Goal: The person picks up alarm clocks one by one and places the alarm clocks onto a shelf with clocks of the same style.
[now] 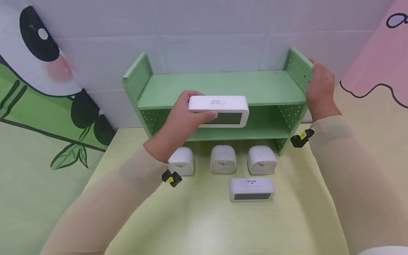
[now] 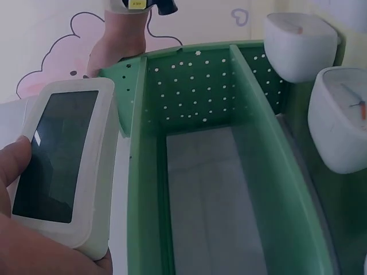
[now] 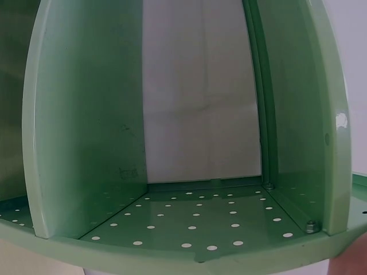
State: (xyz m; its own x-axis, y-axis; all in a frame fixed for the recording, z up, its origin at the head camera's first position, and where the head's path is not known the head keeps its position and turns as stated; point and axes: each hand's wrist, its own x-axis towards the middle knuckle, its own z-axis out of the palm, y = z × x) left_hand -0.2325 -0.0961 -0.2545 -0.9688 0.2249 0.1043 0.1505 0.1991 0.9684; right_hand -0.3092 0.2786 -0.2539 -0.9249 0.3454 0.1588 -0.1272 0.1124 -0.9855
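My left hand (image 1: pixel 185 117) grips a white digital clock (image 1: pixel 220 101) by its left end, thumb across the dark screen. The clock is in front of the upper board of a green two-tier shelf (image 1: pixel 220 85); in the left wrist view this clock (image 2: pixel 63 149) appears beside the shelf's edge. My right hand (image 1: pixel 320 88) rests on the outer side of the shelf's perforated right panel (image 1: pixel 294 67), its fingertips partly hidden behind the panel. Both tiers show bare boards. In the right wrist view the hand is only a sliver at the lower right corner.
Three white rounded dial clocks, left (image 1: pixel 183 161), middle (image 1: pixel 223 159) and right (image 1: pixel 262 160), stand on the table (image 1: pixel 191 219) below the shelf. Another white digital clock (image 1: pixel 251 189) lies in front of them. A wall with cartoon prints (image 1: pixel 210 35) stands behind.
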